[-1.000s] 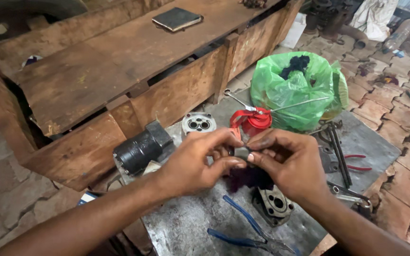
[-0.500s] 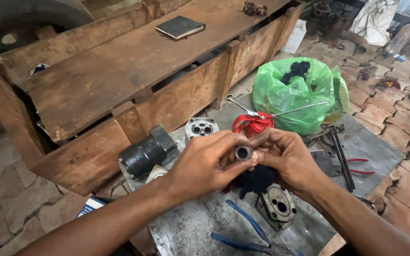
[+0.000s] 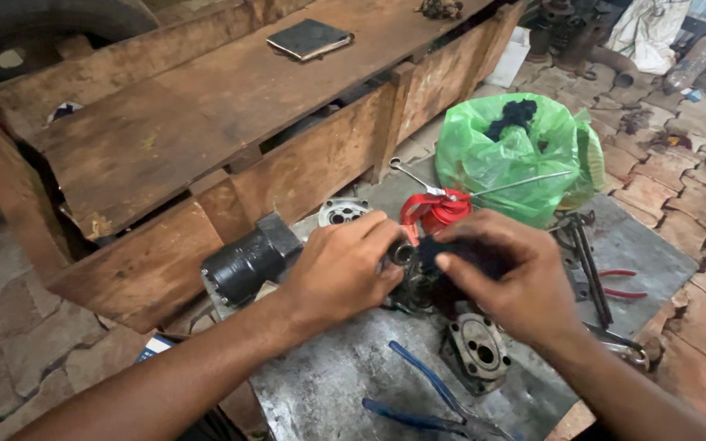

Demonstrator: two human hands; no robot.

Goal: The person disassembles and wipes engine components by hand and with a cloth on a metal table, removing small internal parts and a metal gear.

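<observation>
Between my two hands, over the metal tabletop (image 3: 328, 384), sits a small metal ring part (image 3: 404, 254). My left hand (image 3: 341, 269) is curled around it; my right hand (image 3: 508, 273) closes on a dark rag (image 3: 451, 249) against it. Just behind stands a red oil can (image 3: 435, 211), then a green bag (image 3: 525, 159). A black cylinder (image 3: 247, 261) lies left, blue pliers (image 3: 426, 400) and a metal housing (image 3: 475, 351) in front.

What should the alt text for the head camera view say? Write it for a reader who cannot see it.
Two bare hands meet over a grey metal plate: the left hand holds a small metal cylinder while the right hand presses a dark rag to it. Around them lie blue-handled pliers, a machined metal housing, a red oil can and a green plastic bag.
</observation>
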